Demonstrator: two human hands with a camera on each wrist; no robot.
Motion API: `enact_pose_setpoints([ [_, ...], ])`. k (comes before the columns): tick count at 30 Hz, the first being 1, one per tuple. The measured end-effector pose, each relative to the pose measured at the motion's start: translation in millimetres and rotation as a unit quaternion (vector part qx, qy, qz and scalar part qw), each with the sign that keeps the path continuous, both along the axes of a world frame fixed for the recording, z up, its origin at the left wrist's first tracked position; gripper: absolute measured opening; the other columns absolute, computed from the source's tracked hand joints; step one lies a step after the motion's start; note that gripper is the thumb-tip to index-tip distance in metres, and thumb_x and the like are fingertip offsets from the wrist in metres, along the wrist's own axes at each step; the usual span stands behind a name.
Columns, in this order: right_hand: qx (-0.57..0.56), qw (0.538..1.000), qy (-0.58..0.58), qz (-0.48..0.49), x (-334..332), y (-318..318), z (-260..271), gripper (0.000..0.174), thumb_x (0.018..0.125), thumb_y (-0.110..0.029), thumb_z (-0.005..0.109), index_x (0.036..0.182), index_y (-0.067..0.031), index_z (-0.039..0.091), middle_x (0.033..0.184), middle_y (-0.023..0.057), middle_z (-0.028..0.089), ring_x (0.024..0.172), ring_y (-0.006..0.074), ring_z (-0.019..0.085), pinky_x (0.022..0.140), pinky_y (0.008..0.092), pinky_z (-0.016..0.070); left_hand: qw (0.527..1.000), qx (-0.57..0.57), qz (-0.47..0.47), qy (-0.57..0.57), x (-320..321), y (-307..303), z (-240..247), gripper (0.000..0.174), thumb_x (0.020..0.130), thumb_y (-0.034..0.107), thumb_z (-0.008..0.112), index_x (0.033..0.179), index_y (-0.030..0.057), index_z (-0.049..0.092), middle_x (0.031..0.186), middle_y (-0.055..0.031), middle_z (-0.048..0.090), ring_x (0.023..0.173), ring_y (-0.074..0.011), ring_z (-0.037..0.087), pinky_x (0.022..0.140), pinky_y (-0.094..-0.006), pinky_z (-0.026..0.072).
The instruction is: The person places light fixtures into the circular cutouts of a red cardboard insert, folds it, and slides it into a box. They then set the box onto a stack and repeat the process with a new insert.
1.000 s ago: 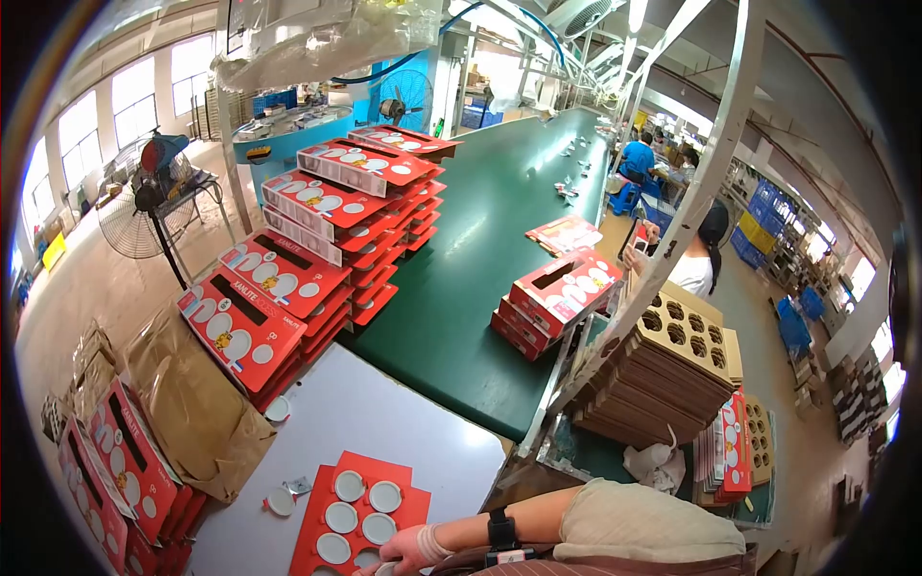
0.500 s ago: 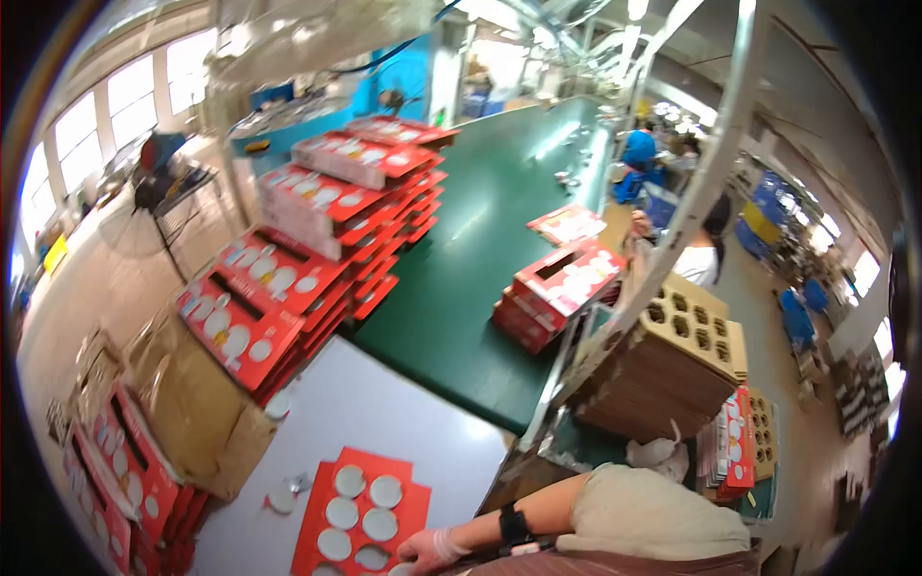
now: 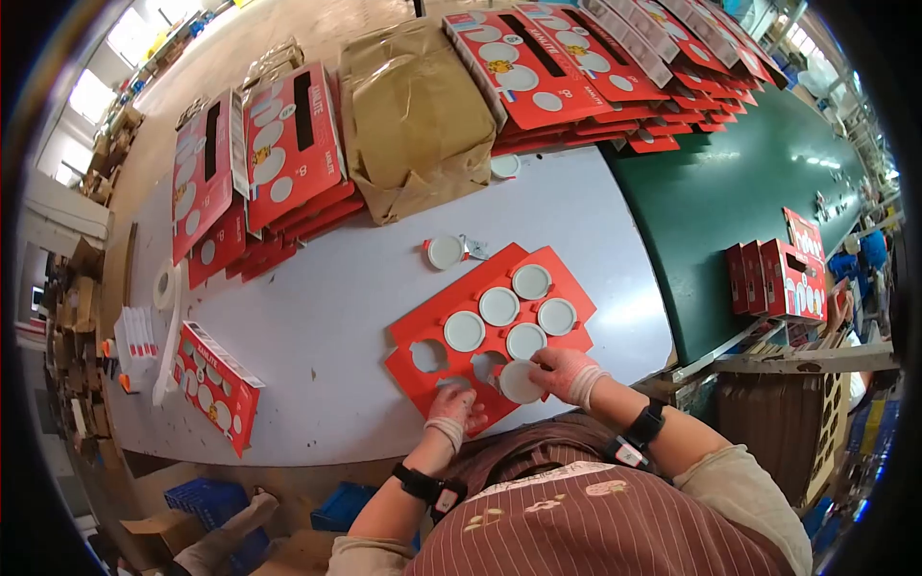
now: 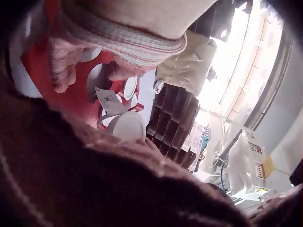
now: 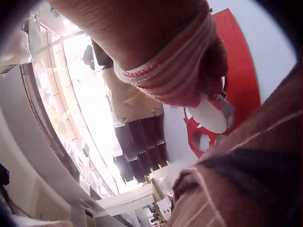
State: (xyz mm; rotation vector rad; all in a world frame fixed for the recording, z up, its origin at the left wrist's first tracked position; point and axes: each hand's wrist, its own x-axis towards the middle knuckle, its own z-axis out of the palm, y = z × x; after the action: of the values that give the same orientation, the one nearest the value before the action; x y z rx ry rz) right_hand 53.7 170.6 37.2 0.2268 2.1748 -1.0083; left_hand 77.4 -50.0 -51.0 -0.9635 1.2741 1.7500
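Note:
A flat red card sheet (image 3: 413, 322) with round cut-outs lies on the pale table, several white discs (image 3: 498, 306) set in it. My right hand (image 3: 567, 372), in a light glove, pinches a round white disc (image 3: 520, 381) over the sheet's near part. In the right wrist view this disc (image 5: 208, 116) tilts under the fingers. My left hand (image 3: 456, 413) is at the sheet's near left edge, beside a hole. The left wrist view shows that hand (image 4: 71, 64) with thumb and fingers apart over the red card, a tagged white disc (image 4: 129, 126) nearby.
One loose white disc (image 3: 445, 252) lies beyond the sheet. Stacked red printed cartons (image 3: 293, 134) and a brown paper parcel (image 3: 418, 115) line the far side. A single red carton (image 3: 216, 389) leans at left, near a tape roll (image 3: 167, 285). At right runs a green conveyor (image 3: 701, 211).
The head view has swung left and down, bringing the left hand into sight. The right hand now holds a white disc over the sheet.

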Motion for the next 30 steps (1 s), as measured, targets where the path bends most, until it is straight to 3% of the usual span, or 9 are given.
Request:
enact_pose_setpoints([
  [3,0.058,0.997,0.055,0.016,-10,-11,-7,0.034,0.08,-0.033,0.05,0.098,-0.0046,0.059,0.087,0.018,0.062,0.081,0.0319,0.06,0.072,0.0393,0.0469,0.996,0.081,0.028,-0.007,-9,2,7,0.029,0.08,0.008,0.051,0.106,0.011,0.039,0.089,-0.0085,0.048,0.068,-0.0262,0.059,0.053,-0.0409,0.053],
  [6,0.129,0.986,0.066,0.085,-21,-23,-4,0.033,0.08,-0.032,0.048,0.094,-0.0037,0.058,0.087,0.0189,0.062,0.083,0.0338,0.059,0.074,0.0414,0.046,0.996,0.082,-0.014,-0.034,-17,1,8,0.035,0.08,0.008,0.052,0.11,0.0129,0.034,0.087,-0.0086,0.047,0.065,-0.0256,0.058,0.051,-0.0398,0.0526],
  [10,0.164,0.98,0.045,0.101,-25,-32,-16,0.033,0.08,-0.031,0.049,0.093,-0.0027,0.057,0.089,0.0199,0.061,0.085,0.0347,0.058,0.075,0.0423,0.0452,0.994,0.1,-0.01,-0.049,-13,-1,0,0.038,0.081,0.009,0.052,0.112,0.015,0.032,0.086,-0.0085,0.047,0.063,-0.0254,0.057,0.049,-0.0389,0.0521],
  [18,0.062,0.997,0.05,-0.022,-17,-37,-60,0.035,0.074,-0.024,0.06,0.103,-0.0044,0.054,0.097,0.0187,0.06,0.092,0.0338,0.057,0.081,0.0403,0.0444,0.989,0.141,-0.007,-0.051,-8,-3,-1,0.041,0.08,0.008,0.053,0.114,0.0177,0.031,0.09,-0.0069,0.046,0.063,-0.0255,0.057,0.051,-0.0388,0.052],
  [21,0.083,0.992,0.088,0.024,-15,-34,-60,0.038,0.074,-0.023,0.061,0.107,-0.0071,0.054,0.1,0.0189,0.058,0.093,0.0336,0.056,0.081,0.0397,0.0447,0.982,0.177,-0.028,-0.051,-9,-8,-5,0.041,0.08,0.007,0.054,0.111,0.02,0.031,0.092,-0.0053,0.046,0.067,-0.0269,0.059,0.053,-0.0385,0.0524],
  [24,0.055,0.997,0.051,0.01,-15,-30,-60,0.039,0.074,-0.022,0.06,0.111,-0.0098,0.054,0.103,0.0193,0.056,0.094,0.0335,0.056,0.081,0.0391,0.0451,0.978,0.197,-0.043,-0.058,-10,-4,1,0.039,0.08,0.007,0.055,0.108,0.0223,0.031,0.092,-0.0036,0.047,0.07,-0.0278,0.061,0.055,-0.0385,0.0533],
  [28,0.022,0.999,0.048,-0.014,-16,-30,-65,0.039,0.075,-0.02,0.059,0.113,-0.0097,0.054,0.101,0.0192,0.056,0.092,0.0337,0.056,0.08,0.0388,0.046,0.964,0.262,-0.025,-0.039,-8,-6,-1,0.038,0.082,0.007,0.054,0.106,0.0231,0.03,0.093,-0.0034,0.047,0.071,-0.0276,0.061,0.057,-0.0383,0.0537],
  [30,0.018,0.995,0.093,0.021,-18,-29,-61,0.039,0.075,-0.015,0.059,0.113,-0.0064,0.053,0.101,0.0182,0.058,0.088,0.0341,0.058,0.078,0.0386,0.0464,0.957,0.283,-0.041,-0.058,-8,-6,-5,0.039,0.082,0.007,0.054,0.108,0.0233,0.029,0.093,-0.0044,0.047,0.071,-0.0275,0.061,0.058,-0.0386,0.0537],
])
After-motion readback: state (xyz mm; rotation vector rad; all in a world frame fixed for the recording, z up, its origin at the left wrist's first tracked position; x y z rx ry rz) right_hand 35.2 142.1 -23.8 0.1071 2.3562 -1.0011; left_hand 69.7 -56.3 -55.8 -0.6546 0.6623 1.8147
